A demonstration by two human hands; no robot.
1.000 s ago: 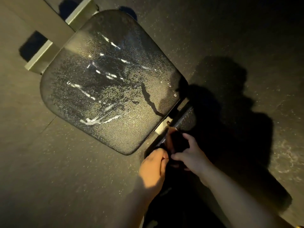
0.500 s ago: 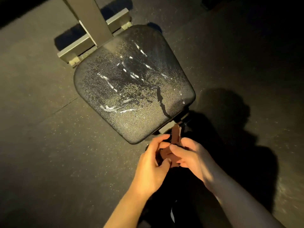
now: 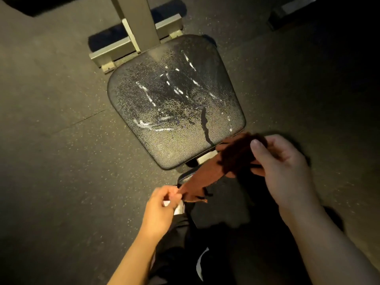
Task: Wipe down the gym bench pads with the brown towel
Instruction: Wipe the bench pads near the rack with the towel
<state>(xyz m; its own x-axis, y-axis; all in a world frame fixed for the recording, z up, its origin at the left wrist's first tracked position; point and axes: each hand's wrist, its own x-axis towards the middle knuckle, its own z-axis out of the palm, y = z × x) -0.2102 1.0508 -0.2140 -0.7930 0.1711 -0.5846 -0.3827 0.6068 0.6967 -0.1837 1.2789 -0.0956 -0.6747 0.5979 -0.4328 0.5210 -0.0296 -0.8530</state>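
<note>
Just below the seat pad's near edge, the right hand (image 3: 281, 161) pinches a bunched end of the brown towel (image 3: 218, 169) between thumb and fingers, while the left hand (image 3: 162, 204) is closed on the opposite corner, lower and nearer the body. The towel hangs stretched between them in the air, not touching any pad. Beyond it the black seat pad (image 3: 176, 103) is speckled with droplets and white foamy streaks, with a dark tear near its right side. Past that stands the grey frame post (image 3: 135, 19) on the dark rubber floor (image 3: 51, 140). This looks like the unfolding step; wiping has not begun. Next, the cloth probably needs flattening or bunching into one palm, then pressing onto the wet pad.
</note>
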